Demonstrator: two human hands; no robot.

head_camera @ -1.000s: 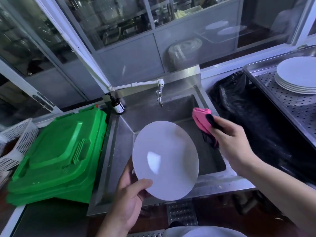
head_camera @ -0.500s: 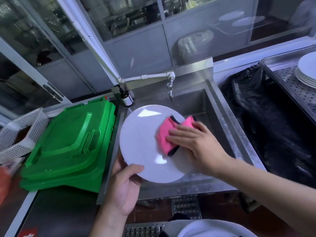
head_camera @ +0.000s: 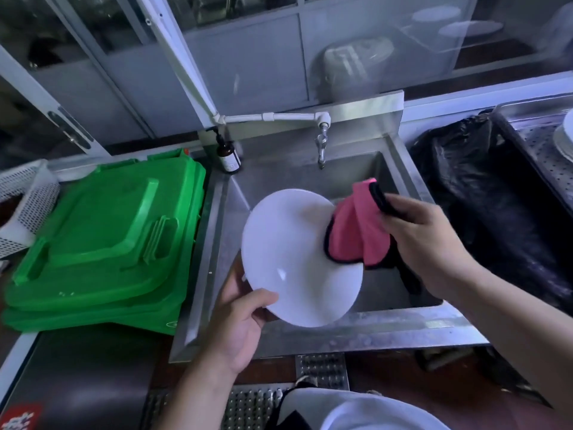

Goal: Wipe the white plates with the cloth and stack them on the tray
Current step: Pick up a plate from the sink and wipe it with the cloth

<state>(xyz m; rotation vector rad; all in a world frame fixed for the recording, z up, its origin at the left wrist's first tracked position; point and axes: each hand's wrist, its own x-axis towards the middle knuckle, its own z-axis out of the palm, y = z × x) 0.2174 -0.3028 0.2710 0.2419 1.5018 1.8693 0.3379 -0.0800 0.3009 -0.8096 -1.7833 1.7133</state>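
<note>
My left hand (head_camera: pixel 240 324) grips a round white plate (head_camera: pixel 291 262) by its lower left rim, thumb on the face, and tilts it over the steel sink (head_camera: pixel 310 169). My right hand (head_camera: pixel 424 243) holds a pink cloth with black edging (head_camera: pixel 356 234), which hangs against the plate's right edge. At the far right a stack of white plates (head_camera: pixel 562 138) sits on a perforated metal tray (head_camera: pixel 539 159), cut off by the frame.
A tap (head_camera: pixel 321 144) juts over the sink, with a brown bottle (head_camera: pixel 228 156) at the sink's back left corner. Green plastic lids (head_camera: pixel 102 243) lie stacked left of the sink. A black bag-lined bin (head_camera: pixel 483 212) stands between sink and tray. A white basket (head_camera: pixel 24 200) is far left.
The cloth went onto the plate's face, then slid off to its right edge. The plate turned and tilted in my left hand. The view shifted left, so the tray is mostly out of frame.
</note>
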